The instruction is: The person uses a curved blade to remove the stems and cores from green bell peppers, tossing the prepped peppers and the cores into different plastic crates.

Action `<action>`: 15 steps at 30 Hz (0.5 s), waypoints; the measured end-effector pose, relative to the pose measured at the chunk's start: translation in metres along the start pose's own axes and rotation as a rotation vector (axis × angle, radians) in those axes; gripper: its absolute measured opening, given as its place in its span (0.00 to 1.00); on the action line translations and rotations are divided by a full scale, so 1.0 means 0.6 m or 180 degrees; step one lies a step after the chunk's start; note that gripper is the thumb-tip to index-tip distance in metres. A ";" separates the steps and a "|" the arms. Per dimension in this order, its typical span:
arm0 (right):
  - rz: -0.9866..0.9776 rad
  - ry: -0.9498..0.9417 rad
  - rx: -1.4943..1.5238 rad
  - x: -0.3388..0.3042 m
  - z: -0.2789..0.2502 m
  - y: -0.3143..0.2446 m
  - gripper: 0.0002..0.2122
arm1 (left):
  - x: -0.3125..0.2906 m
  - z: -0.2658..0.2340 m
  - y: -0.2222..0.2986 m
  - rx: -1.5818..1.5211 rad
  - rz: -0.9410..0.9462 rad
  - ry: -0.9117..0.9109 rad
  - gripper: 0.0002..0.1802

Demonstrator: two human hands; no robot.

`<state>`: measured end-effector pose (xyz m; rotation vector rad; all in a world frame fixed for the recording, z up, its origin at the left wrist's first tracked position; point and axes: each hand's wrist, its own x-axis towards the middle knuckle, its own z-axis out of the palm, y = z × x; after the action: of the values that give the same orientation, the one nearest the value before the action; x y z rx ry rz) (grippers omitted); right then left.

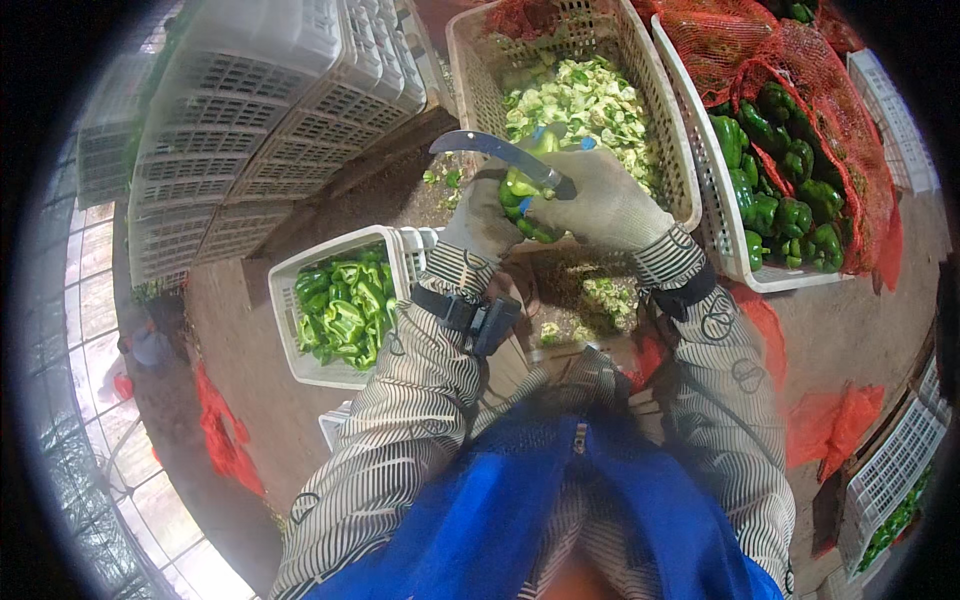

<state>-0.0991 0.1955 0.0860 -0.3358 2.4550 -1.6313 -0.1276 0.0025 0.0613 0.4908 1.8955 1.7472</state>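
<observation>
The two gloved hands are meeting just over the near end of the trimmings crate [478, 90], which is serving as the landmark here. The left hand [485, 218] is closing around a green pepper [514, 188], while the right hand [603, 200] is gripping a curved knife [500, 150] and pressing close against the same pepper; its exact finger hold is hiding behind the glove. The work seems to be running about midway: pale trimmings [585, 95] are heaping inside the landmark crate, and cut green pieces [345, 310] are filling much of a smaller white crate [283, 335] to its near left. Plenty appears to be remaining, since whole peppers [795, 215] are lying in red mesh [840, 130] in a white crate [705, 160] just right of the trimmings crate, and the pepper in hand is not yet looking finished. Both forearms are reaching forward in striped sleeves [400, 400] and converging toward the trimmings crate, the wrists apparently turning inward, with the blade pointing leftward above the left hand.
</observation>
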 end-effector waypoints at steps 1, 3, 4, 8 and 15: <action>0.0027 -0.0030 0.0260 -0.002 -0.002 -0.004 0.19 | 0.003 -0.002 0.003 -0.0011 -0.0028 -0.0096 0.28; 0.0095 -0.0146 0.0628 -0.007 -0.005 -0.009 0.17 | 0.005 -0.004 0.007 -0.1360 -0.0411 -0.0246 0.26; 0.0143 -0.0195 0.0819 -0.007 -0.005 -0.009 0.17 | 0.008 -0.004 0.008 -0.2290 -0.0461 -0.0485 0.27; 0.0179 -0.0333 0.1371 -0.007 -0.005 -0.005 0.14 | 0.018 -0.002 0.014 -0.3208 -0.0633 -0.0584 0.21; 0.0373 -0.0473 0.1481 0.001 -0.005 0.000 0.15 | 0.024 -0.011 0.021 -0.0706 -0.0122 -0.0119 0.25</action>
<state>-0.1002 0.1979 0.0873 -0.2275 1.8770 -1.9731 -0.1438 0.0071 0.0724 0.3982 1.6495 1.8811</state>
